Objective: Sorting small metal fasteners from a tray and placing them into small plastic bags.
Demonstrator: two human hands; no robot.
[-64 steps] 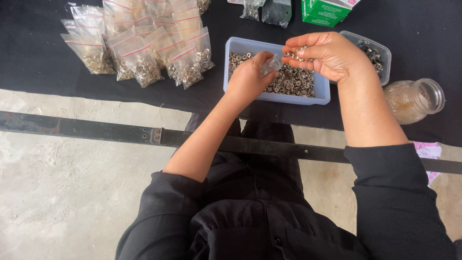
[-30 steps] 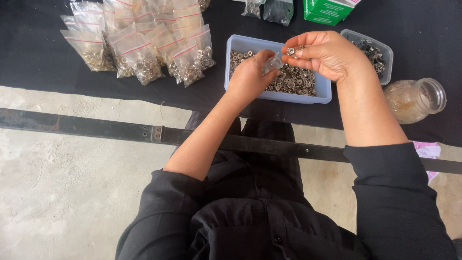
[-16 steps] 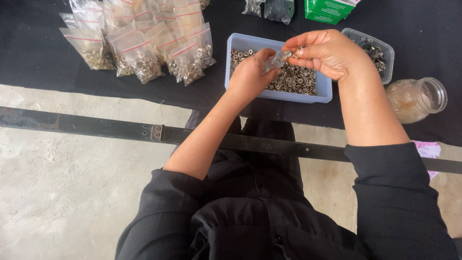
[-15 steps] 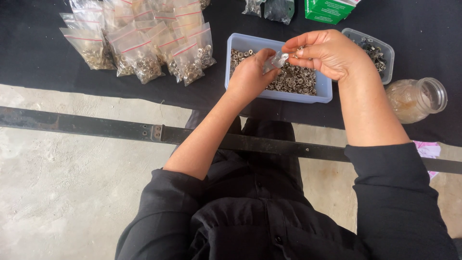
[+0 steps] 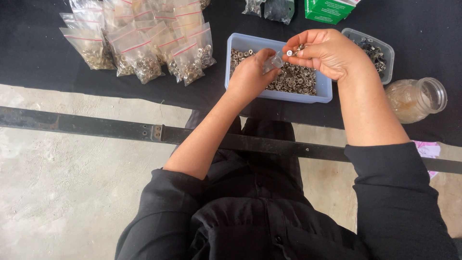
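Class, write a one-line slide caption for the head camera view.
Over a blue tray of metal rings, the left hand holds a small clear bag while the right hand pinches rings.

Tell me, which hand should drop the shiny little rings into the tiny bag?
Probably the right hand. Its grip already pinches small metal rings just above the small clear bag, which the left hand holds over the blue tray.

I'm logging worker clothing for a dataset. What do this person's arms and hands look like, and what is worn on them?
Both hands, left hand and right hand, are bare, with no gloves or visible jewellery. Black long sleeves are pushed up near the elbows, leaving the forearms uncovered.
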